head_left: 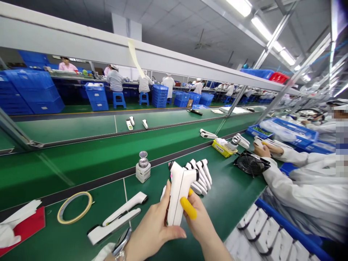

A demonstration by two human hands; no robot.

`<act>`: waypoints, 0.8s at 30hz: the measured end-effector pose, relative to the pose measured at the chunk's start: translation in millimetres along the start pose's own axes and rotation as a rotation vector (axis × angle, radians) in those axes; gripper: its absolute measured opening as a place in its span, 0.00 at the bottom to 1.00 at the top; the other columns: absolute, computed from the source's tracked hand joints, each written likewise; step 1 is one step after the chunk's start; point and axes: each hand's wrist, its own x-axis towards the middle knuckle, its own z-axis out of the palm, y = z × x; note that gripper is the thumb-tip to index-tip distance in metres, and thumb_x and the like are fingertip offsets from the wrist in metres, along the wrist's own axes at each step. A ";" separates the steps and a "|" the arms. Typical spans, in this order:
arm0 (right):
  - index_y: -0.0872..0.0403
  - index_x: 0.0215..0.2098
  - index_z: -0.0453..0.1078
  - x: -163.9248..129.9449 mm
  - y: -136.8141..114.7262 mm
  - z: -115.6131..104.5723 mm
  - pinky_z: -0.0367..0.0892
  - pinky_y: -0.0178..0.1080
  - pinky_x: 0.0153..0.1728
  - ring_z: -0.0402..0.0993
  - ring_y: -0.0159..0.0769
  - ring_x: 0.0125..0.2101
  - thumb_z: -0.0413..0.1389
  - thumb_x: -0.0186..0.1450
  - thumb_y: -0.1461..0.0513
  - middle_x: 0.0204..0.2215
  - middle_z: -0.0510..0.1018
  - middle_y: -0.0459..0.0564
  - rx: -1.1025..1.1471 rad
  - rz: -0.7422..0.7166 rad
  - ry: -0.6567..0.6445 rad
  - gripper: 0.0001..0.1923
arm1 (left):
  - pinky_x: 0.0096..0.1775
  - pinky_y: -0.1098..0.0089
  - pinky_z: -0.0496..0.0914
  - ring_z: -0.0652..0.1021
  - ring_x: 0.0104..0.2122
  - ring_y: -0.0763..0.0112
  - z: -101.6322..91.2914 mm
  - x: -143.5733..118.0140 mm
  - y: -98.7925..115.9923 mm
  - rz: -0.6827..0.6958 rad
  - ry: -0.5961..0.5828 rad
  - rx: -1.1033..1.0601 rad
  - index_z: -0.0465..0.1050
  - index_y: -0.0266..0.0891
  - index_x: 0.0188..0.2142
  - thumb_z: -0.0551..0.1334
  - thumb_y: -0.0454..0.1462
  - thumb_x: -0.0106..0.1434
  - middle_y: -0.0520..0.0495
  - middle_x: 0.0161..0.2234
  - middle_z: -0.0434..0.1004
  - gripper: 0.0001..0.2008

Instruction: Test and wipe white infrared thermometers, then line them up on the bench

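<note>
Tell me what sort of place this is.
Likely a factory assembly floor: workers in pale coats, stacked blue crates, and many matching white devices on a long green workbench.

White handheld devices [176, 195]: two are held between left hand [152, 224] and right hand [199, 215]; two more are noted at left on the green bench [223, 188]; at least four are counted in the fanned group [207, 172]; three are seen on the far belt [76, 127]. Those in the lower-right crate [288, 222] are too crowded to be tallied. Yellow finger covers [188, 207]: two noted. One each is recorded of: tape roll [90, 204], black fan [251, 163], red sheet [31, 224], yellow tray [220, 148], wristwatch [123, 239].
</note>
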 end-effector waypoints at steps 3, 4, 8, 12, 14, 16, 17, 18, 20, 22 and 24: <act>0.51 0.43 0.71 -1.1 4.5 -0.9 0.67 0.40 0.34 0.73 0.39 0.32 0.62 0.53 0.51 0.33 0.78 0.49 0.024 0.011 -0.012 0.22 | 0.23 0.73 0.51 0.60 0.23 0.70 -2.6 -0.2 0.7 -0.032 -0.026 -0.034 0.26 0.38 0.63 0.65 0.49 0.51 0.51 0.28 0.66 0.54; 0.51 0.43 0.70 -1.8 6.1 -1.4 0.67 0.40 0.36 0.73 0.40 0.33 0.62 0.54 0.51 0.34 0.78 0.49 0.031 0.015 -0.009 0.22 | 0.23 0.74 0.51 0.59 0.23 0.71 -3.2 0.0 0.2 -0.025 -0.024 -0.041 0.28 0.39 0.63 0.65 0.49 0.50 0.51 0.28 0.66 0.54; 0.51 0.45 0.69 -5.5 9.3 -3.1 0.66 0.41 0.38 0.72 0.41 0.37 0.61 0.55 0.53 0.41 0.77 0.51 0.040 0.047 0.024 0.21 | 0.23 0.74 0.50 0.59 0.23 0.71 -2.2 0.5 -4.2 0.003 -0.015 -0.021 0.31 0.41 0.63 0.65 0.48 0.51 0.51 0.27 0.66 0.52; 0.50 0.41 0.70 -7.8 6.0 -1.7 0.64 0.37 0.28 0.69 0.35 0.25 0.61 0.55 0.54 0.28 0.76 0.46 0.035 0.038 0.000 0.16 | 0.29 0.72 0.58 0.65 0.27 0.67 2.9 -0.9 -8.2 0.042 0.044 -0.062 0.36 0.44 0.63 0.52 0.47 0.63 0.50 0.27 0.68 0.35; 0.50 0.39 0.71 -7.8 3.9 -1.2 0.63 0.36 0.26 0.66 0.32 0.22 0.61 0.55 0.54 0.25 0.75 0.44 0.029 0.017 -0.019 0.15 | 0.33 0.70 0.60 0.68 0.30 0.66 5.5 -0.8 -9.7 0.018 0.050 -0.152 0.38 0.45 0.63 0.49 0.47 0.64 0.49 0.28 0.68 0.31; 0.51 0.38 0.71 -7.4 2.5 -1.6 0.63 0.36 0.28 0.67 0.32 0.22 0.61 0.55 0.54 0.25 0.75 0.45 0.015 0.017 -0.024 0.14 | 0.34 0.69 0.62 0.69 0.30 0.67 8.1 0.6 -11.5 -0.005 0.012 -0.329 0.33 0.45 0.64 0.52 0.47 0.63 0.49 0.31 0.69 0.35; 0.52 0.38 0.71 -7.2 2.0 -1.9 0.64 0.37 0.29 0.68 0.33 0.23 0.61 0.55 0.54 0.26 0.75 0.46 0.008 0.021 -0.025 0.15 | 0.33 0.69 0.62 0.69 0.30 0.68 9.3 1.8 -12.5 -0.012 -0.008 -0.429 0.29 0.45 0.63 0.54 0.47 0.63 0.49 0.32 0.69 0.39; 0.53 0.39 0.71 -7.0 1.6 -2.3 0.64 0.38 0.30 0.69 0.34 0.25 0.61 0.55 0.53 0.27 0.76 0.47 0.007 0.023 -0.024 0.16 | 0.33 0.70 0.62 0.69 0.29 0.70 10.4 3.0 -13.5 -0.017 -0.021 -0.517 0.26 0.44 0.63 0.56 0.46 0.62 0.49 0.32 0.69 0.42; 0.54 0.40 0.70 -6.7 0.6 -2.7 0.65 0.39 0.33 0.72 0.37 0.29 0.61 0.55 0.54 0.30 0.77 0.49 0.018 0.011 -0.022 0.17 | 0.32 0.71 0.61 0.68 0.28 0.72 12.0 5.3 -15.4 -0.026 -0.024 -0.633 0.25 0.43 0.63 0.59 0.45 0.60 0.51 0.31 0.68 0.45; 0.54 0.41 0.70 -6.6 -0.4 -2.5 0.65 0.39 0.34 0.73 0.38 0.31 0.62 0.55 0.54 0.32 0.78 0.50 0.026 -0.020 -0.024 0.18 | 0.32 0.71 0.61 0.68 0.28 0.74 13.1 6.8 -16.7 -0.034 -0.015 -0.682 0.28 0.41 0.63 0.61 0.44 0.59 0.51 0.31 0.67 0.45; 0.54 0.41 0.69 -6.5 -1.0 -2.6 0.66 0.40 0.34 0.73 0.39 0.32 0.62 0.54 0.54 0.32 0.78 0.50 0.022 -0.043 -0.023 0.19 | 0.34 0.70 0.62 0.68 0.30 0.74 14.3 7.8 -17.1 -0.033 -0.005 -0.700 0.29 0.41 0.63 0.62 0.43 0.58 0.52 0.31 0.67 0.46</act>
